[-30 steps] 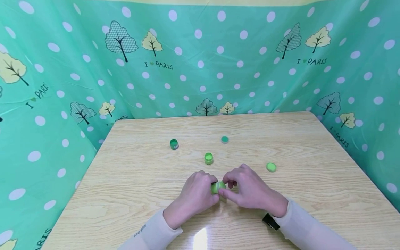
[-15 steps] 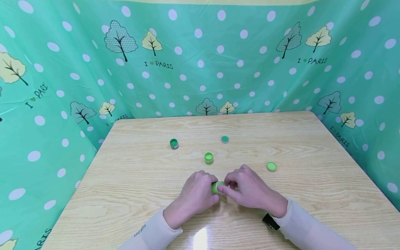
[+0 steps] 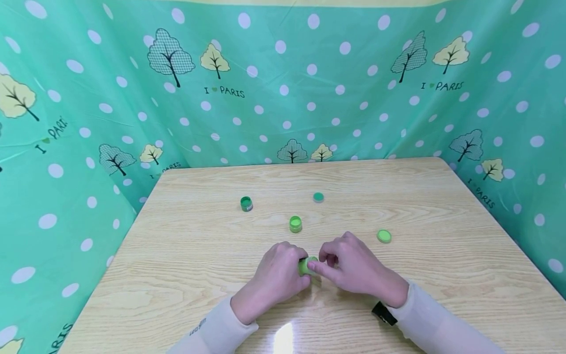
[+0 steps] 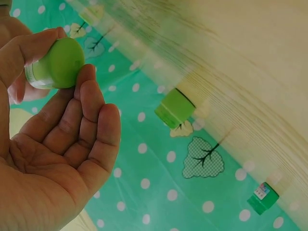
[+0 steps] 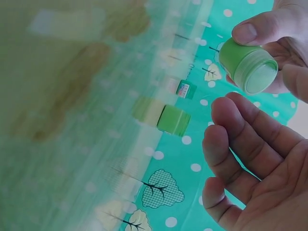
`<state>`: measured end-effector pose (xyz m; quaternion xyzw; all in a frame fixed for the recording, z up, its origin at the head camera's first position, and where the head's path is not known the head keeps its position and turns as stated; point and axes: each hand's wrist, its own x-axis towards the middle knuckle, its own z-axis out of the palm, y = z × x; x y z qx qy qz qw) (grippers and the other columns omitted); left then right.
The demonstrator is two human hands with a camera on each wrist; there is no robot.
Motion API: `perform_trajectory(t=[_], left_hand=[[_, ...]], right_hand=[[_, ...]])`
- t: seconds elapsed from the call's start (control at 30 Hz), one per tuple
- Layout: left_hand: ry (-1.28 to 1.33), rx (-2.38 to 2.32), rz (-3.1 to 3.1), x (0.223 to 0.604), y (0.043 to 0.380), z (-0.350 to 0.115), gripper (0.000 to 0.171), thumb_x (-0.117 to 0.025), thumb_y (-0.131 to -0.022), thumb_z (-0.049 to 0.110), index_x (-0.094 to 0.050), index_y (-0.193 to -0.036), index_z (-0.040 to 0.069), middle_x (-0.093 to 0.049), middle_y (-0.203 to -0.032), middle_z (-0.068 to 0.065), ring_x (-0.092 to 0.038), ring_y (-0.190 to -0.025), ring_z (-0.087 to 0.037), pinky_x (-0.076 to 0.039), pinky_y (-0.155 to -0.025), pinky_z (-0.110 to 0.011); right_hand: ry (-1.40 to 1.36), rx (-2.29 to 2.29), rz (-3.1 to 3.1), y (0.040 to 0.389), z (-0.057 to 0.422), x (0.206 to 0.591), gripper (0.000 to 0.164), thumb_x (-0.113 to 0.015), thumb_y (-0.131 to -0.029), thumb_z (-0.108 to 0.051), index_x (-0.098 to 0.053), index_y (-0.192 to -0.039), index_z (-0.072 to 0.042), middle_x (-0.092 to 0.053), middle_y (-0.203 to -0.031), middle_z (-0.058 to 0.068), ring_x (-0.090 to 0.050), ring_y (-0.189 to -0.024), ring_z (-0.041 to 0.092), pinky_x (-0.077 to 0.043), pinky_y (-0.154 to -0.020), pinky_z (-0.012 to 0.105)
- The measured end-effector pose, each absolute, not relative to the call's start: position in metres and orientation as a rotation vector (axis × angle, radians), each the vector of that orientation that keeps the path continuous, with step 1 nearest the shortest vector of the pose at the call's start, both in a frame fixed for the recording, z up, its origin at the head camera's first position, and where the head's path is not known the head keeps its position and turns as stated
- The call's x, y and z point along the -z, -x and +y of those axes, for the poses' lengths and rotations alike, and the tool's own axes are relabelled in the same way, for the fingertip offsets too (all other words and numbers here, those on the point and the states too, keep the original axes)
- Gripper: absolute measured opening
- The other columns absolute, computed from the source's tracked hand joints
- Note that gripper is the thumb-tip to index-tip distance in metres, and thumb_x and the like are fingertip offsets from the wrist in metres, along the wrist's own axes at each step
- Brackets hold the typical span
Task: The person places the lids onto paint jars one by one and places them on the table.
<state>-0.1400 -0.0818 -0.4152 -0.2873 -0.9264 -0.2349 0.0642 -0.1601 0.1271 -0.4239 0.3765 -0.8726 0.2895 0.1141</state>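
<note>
Sliding the thumb of our right hand (image 3: pixel 353 266) over the lid (image 5: pixel 261 77), we cover more of it than a second ago; its fingers are loosely bent, their contact unclear. Our left hand (image 3: pixel 279 270) grips the capped light-green jar (image 3: pixel 303 267) over the wooden table (image 3: pixel 398 196), so we judge the lid work unfinished.

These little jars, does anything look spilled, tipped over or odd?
Nothing looks spilled or damaged. The dark green jar and light green jar on the table stand upright. Only the held jar, tilted sideways in the left hand, differs, and that seems natural while it's handled.
</note>
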Motion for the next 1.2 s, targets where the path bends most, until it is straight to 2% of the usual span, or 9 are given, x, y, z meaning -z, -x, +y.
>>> perform_trajectory(t=[0.1, 0.2, 0.3, 0.53, 1.2], left_hand=[[0.867, 0.709, -2.796, 0.4146, 0.1399, -0.082, 0.022, -0.086, -0.07, 0.011, -0.066, -0.068, 0.017, -0.049, -0.059, 0.013, -0.043, -0.058, -0.006, -0.039, -0.055, -0.02], [0.863, 0.704, -2.795, 0.4144, 0.1402, -0.082, 0.025, -0.087, -0.07, 0.012, -0.063, -0.066, 0.018, -0.047, -0.058, 0.013, -0.042, -0.058, -0.006, -0.039, -0.057, -0.021], [0.858, 0.699, -2.801, 0.4143, 0.1403, -0.082, 0.026, -0.088, -0.07, 0.014, -0.063, -0.067, 0.018, -0.046, -0.058, 0.014, -0.043, -0.059, -0.006, -0.039, -0.058, -0.022], [0.859, 0.707, -2.798, 0.4141, 0.1402, -0.082, 0.025, -0.089, -0.07, 0.014, -0.065, -0.068, 0.018, -0.047, -0.059, 0.014, -0.043, -0.058, -0.006, -0.04, -0.059, -0.022], [0.868, 0.687, -2.799, 0.4141, 0.1413, -0.0818, 0.024, -0.088, -0.07, 0.013, -0.064, -0.067, 0.017, -0.045, -0.057, 0.013, -0.041, -0.058, -0.006, -0.038, -0.056, -0.021]], right_hand=[[-1.089, -0.853, -2.576, 0.159, 0.1285, 0.4222, 0.024, -0.081, -0.086, -0.043, -0.071, -0.081, -0.022, -0.057, -0.066, -0.018, -0.051, -0.059, 0.002, -0.039, -0.067, 0.028], [-1.108, -0.85, -2.572, 0.1585, 0.1294, 0.4217, 0.029, -0.084, -0.082, -0.041, -0.074, -0.095, -0.017, -0.063, -0.073, -0.012, -0.056, -0.066, 0.007, -0.04, -0.07, 0.029], [-1.142, -0.854, -2.551, 0.1586, 0.1296, 0.4222, 0.033, -0.087, -0.079, -0.037, -0.073, -0.101, -0.016, -0.065, -0.077, -0.01, -0.057, -0.069, 0.007, -0.041, -0.071, 0.029], [-1.184, -0.877, -2.544, 0.1586, 0.1292, 0.4233, 0.03, -0.088, -0.076, -0.025, -0.073, -0.101, -0.017, -0.067, -0.079, -0.011, -0.059, -0.071, 0.006, -0.041, -0.074, 0.029], [-1.176, -0.854, -2.57, 0.1588, 0.1278, 0.425, 0.022, -0.085, -0.083, -0.032, -0.073, -0.094, -0.017, -0.064, -0.074, -0.01, -0.057, -0.067, 0.008, -0.039, -0.072, 0.028]])
